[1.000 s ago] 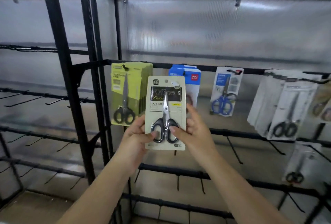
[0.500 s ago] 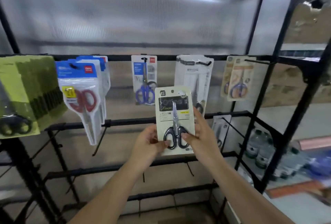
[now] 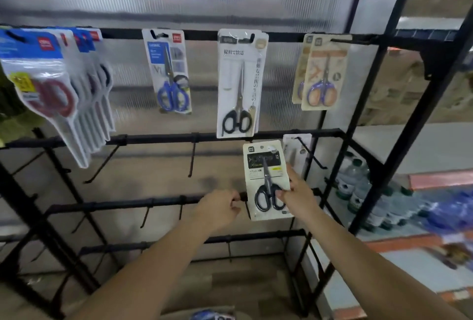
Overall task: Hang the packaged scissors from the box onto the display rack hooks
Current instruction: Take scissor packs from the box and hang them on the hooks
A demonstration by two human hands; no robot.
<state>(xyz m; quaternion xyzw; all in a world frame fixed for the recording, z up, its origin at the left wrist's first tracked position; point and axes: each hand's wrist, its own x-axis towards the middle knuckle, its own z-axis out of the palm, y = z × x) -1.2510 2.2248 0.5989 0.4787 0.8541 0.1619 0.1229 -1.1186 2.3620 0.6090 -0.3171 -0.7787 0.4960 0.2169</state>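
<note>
Black wire racking (image 3: 271, 133) stood against a ribbed translucent panel, its top rail carrying several hanging packs: red-handled pairs (image 3: 51, 94) at the left end, a blue-handled pack (image 3: 170, 74), a tall white card with black-handled scissors (image 3: 240, 84) and a tan pack (image 3: 323, 71) toward the right end. Bottled water (image 3: 358, 186) sat on a shelf beyond the rack's right side.

The right hand (image 3: 298, 194) pinched the cream-carded packaged scissors (image 3: 266, 179) by its lower right edge, thumb across the front near the black handles. The card was upright, just under the second rail, near the rack's right end. The left hand (image 3: 220, 204) was curled around the third rail beside a bare hook (image 3: 247, 207), holding no pack; whether it gripped the rail or the hook's base could not be told.

The step in hand looked to be finding a hook and threading the card's hang hole onto it. To do it well, the hole at the card's top wanted lifting level with the chosen hook's upturned tip, the card kept square to the hook — not tilted — then slid back along the wire. Gripping so low gave little control of the top edge, so a steadying finger higher up would probably help — and the left hand might hold the hook still while the hole went on
</note>
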